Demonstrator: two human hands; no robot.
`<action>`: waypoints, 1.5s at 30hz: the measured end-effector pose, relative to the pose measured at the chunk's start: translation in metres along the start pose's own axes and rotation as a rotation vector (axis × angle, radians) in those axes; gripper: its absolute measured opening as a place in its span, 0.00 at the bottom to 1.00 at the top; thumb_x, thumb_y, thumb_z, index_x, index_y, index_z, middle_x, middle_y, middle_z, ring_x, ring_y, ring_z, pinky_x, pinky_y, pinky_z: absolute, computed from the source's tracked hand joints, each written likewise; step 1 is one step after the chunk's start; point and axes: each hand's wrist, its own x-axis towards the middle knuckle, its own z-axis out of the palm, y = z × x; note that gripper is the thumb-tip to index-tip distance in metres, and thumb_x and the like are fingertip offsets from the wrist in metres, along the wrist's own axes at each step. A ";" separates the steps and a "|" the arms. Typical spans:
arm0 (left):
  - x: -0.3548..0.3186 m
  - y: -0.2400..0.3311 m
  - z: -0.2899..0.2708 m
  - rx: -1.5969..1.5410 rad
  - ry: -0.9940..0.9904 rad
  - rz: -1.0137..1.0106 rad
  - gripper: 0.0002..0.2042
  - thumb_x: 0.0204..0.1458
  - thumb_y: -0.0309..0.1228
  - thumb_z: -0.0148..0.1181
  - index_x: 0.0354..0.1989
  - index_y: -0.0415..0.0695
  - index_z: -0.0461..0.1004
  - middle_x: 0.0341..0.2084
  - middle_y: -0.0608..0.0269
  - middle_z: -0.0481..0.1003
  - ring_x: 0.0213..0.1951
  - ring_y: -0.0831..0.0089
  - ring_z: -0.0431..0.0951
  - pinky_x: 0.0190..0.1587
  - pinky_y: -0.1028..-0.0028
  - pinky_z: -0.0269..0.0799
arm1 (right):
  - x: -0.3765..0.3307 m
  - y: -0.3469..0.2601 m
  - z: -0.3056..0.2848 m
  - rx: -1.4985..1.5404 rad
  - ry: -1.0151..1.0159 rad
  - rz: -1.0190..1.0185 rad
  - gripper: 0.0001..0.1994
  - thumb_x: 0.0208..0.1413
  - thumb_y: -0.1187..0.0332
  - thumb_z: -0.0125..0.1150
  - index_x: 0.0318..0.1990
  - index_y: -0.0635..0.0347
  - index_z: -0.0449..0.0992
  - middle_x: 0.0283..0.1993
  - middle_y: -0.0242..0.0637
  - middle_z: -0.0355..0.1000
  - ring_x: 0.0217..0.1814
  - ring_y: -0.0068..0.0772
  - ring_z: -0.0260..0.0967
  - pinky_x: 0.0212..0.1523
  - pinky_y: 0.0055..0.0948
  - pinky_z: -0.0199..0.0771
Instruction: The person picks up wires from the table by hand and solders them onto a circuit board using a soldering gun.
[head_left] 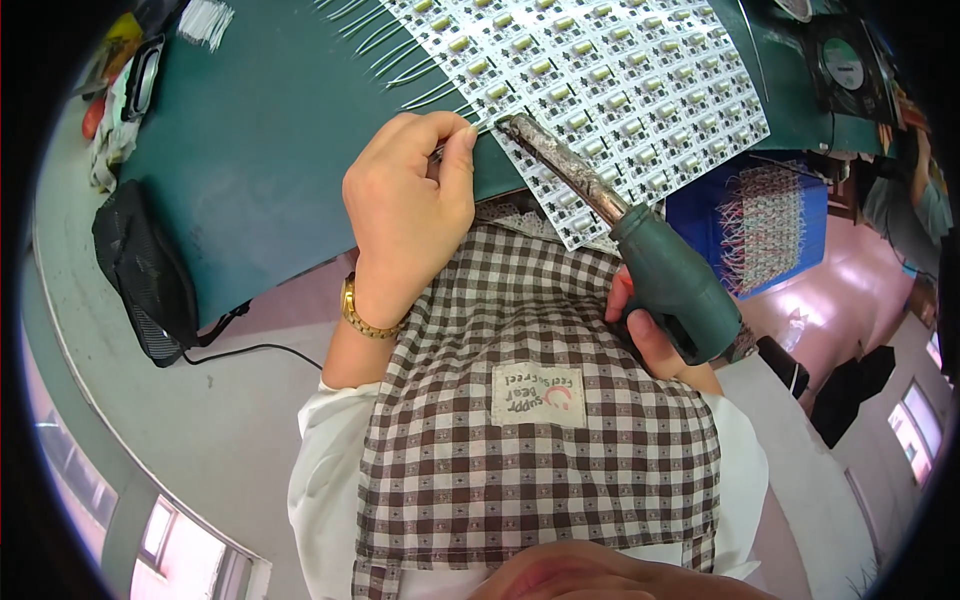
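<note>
A white panel of circuit boards (pixel 660 125), set with rows of small yellowish parts, lies at the table's edge and juts past it toward me. My left hand (pixel 408 195) is closed in a pinch on a thin wire (pixel 486 123) at the panel's left edge. In my right hand (pixel 652 345) is a soldering iron (pixel 672 275) with a dark green handle and a stained metal barrel. Its tip touches or hovers just over the board edge beside the pinched wire; which, I cannot tell. Several pale wires (pixel 400 72) stick out along the panel's left edge.
The green table (pixel 255 170) holds a bundle of white wires (pixel 206 22) at the far left. A black bag (pixel 145 270) hangs at its left edge. Right of the panel is a blue bin (pixel 690 215) with stacked wired boards. A round black fan-like device (pixel 843 65) stands far right.
</note>
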 end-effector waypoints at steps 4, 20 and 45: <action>0.001 0.002 -0.001 0.014 -0.010 -0.008 0.03 0.49 0.24 0.62 0.29 0.37 0.77 0.20 0.66 0.73 0.18 0.83 0.64 0.22 0.82 0.61 | 0.003 -0.007 0.000 -0.019 0.023 0.025 0.22 0.54 0.59 0.57 0.51 0.64 0.64 0.30 0.36 0.67 0.31 0.24 0.64 0.35 0.25 0.65; 0.000 0.003 0.003 0.033 0.035 0.003 0.01 0.45 0.25 0.62 0.25 0.43 0.77 0.19 0.66 0.72 0.14 0.77 0.66 0.19 0.76 0.61 | 0.009 -0.028 -0.004 0.160 -0.041 -0.015 0.23 0.57 0.62 0.56 0.57 0.60 0.62 0.35 0.39 0.67 0.36 0.28 0.66 0.39 0.27 0.66; -0.003 0.004 0.003 0.007 0.002 0.040 0.03 0.45 0.23 0.64 0.25 0.41 0.76 0.19 0.64 0.70 0.18 0.74 0.70 0.22 0.77 0.64 | 0.006 -0.030 -0.010 0.143 0.011 -0.053 0.25 0.55 0.59 0.59 0.57 0.62 0.64 0.35 0.38 0.68 0.35 0.28 0.65 0.37 0.27 0.66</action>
